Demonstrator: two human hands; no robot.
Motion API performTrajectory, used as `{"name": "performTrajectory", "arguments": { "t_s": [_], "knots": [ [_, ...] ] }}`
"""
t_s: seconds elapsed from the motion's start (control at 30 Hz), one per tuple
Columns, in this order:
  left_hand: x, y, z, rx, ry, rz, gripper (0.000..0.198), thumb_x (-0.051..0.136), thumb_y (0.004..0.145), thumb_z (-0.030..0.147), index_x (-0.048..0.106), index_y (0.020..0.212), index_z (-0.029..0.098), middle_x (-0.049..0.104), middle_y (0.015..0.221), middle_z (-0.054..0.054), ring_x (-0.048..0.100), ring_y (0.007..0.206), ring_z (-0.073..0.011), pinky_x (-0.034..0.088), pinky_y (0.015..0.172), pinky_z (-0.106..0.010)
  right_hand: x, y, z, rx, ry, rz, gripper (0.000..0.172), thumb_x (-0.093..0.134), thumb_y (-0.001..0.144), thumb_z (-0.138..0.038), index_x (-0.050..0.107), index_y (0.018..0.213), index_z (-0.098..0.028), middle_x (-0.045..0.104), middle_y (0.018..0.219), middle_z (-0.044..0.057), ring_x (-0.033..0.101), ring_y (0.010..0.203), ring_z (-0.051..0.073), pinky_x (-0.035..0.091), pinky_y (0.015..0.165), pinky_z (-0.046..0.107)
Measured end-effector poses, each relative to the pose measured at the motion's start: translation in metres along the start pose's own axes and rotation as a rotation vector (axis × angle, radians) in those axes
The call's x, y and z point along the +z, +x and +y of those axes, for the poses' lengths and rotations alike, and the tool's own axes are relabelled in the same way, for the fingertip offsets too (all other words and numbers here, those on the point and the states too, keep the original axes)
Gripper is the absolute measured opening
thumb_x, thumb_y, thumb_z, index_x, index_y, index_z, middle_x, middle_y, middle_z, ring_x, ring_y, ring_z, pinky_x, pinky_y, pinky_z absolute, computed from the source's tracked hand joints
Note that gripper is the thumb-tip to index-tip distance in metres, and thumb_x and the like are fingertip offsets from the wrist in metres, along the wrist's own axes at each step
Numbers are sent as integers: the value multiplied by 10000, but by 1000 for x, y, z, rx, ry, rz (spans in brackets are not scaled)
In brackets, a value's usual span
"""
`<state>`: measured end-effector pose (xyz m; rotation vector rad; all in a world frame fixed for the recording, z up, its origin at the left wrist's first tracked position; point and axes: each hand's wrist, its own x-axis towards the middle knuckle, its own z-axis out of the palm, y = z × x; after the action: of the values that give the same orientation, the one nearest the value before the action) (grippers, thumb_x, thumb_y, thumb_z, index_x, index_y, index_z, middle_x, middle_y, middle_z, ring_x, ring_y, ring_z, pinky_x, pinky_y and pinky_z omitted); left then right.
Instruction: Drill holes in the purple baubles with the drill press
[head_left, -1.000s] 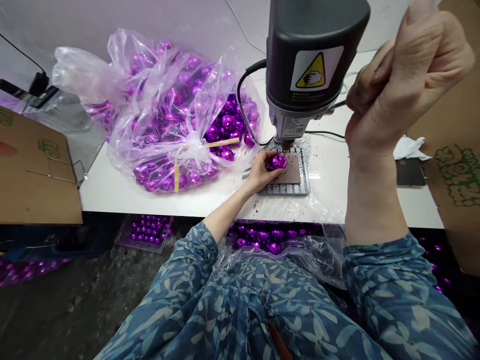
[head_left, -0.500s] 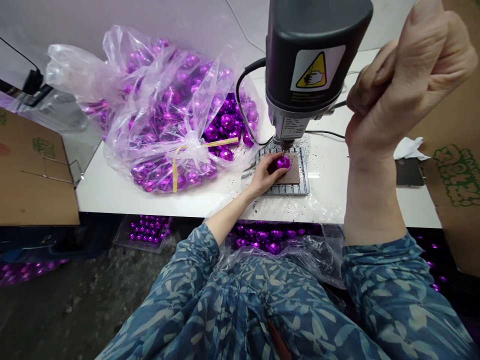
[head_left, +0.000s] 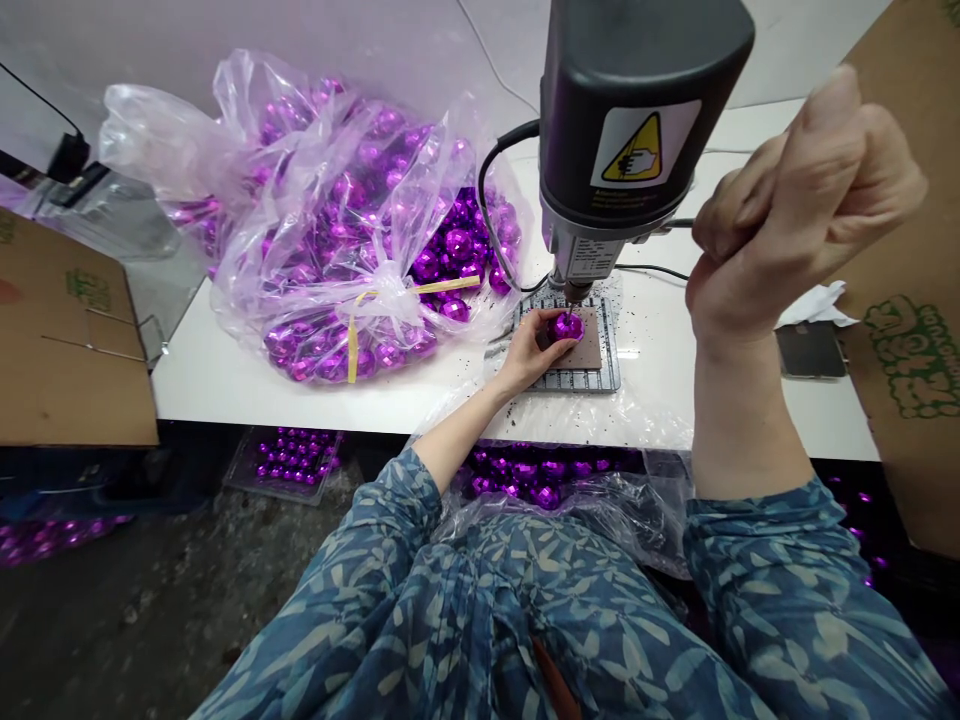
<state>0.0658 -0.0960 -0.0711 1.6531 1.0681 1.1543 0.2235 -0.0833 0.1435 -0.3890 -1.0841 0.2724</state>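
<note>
Thumb and fingers of my left hand (head_left: 526, 355) pinch a shiny purple faceted ball (head_left: 570, 326). The ball rests on a brown board (head_left: 589, 352), which lies on the slotted metal base (head_left: 609, 378) of a drill press (head_left: 637, 70). Directly above the ball is the chuck (head_left: 577, 291), with its thin bit at the ball's top; I cannot tell how deep it sits. Up at the right, my right hand (head_left: 802, 200) is closed in a fist around the end of the press lever (head_left: 679, 223), hiding its grip.
A big clear plastic bag (head_left: 300, 230) of purple balls fills the left of the white table (head_left: 225, 390). Below the table edge, more balls (head_left: 525, 470) lie in plastic over my lap. Cardboard boxes (head_left: 67, 350) flank the table. A dark phone-like slab (head_left: 811, 352) and white tissue lie right.
My right hand has come down and slightly left with the lever. The left hand still holds the ball in place under the bit.
</note>
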Motion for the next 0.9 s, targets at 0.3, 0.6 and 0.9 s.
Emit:
{"name": "performTrajectory", "arguments": {
  "t_s": [0.3, 0.6, 0.9],
  "knots": [
    [1, -2, 2, 12, -29, -20, 482, 860, 964, 399, 601, 1338, 237, 726, 1365, -122, 720, 1273, -271, 604, 1132, -497, -8, -25, 6, -93, 60, 119, 861, 764, 895, -510, 15, 654, -160, -3, 483, -47, 197, 348, 3, 89, 376, 218],
    [1, -1, 1, 14, -32, -7, 495, 871, 950, 413, 601, 1328, 240, 737, 1336, -112, 729, 1250, -272, 608, 1127, -490, -32, -42, 40, -189, -74, 152, 860, 712, 887, -640, 28, 670, -166, -47, 456, -70, 77, 336, 2, 97, 374, 213],
    [1, 0, -1, 16, -16, -2, 515, 881, 937, 423, 598, 1323, 236, 741, 1329, -121, 731, 1249, -282, 606, 1128, -507, -55, -56, 60, -235, -198, 102, 848, 612, 930, -703, 105, 553, -137, 29, 424, -28, 116, 374, 8, 162, 406, 255]
  ]
}}
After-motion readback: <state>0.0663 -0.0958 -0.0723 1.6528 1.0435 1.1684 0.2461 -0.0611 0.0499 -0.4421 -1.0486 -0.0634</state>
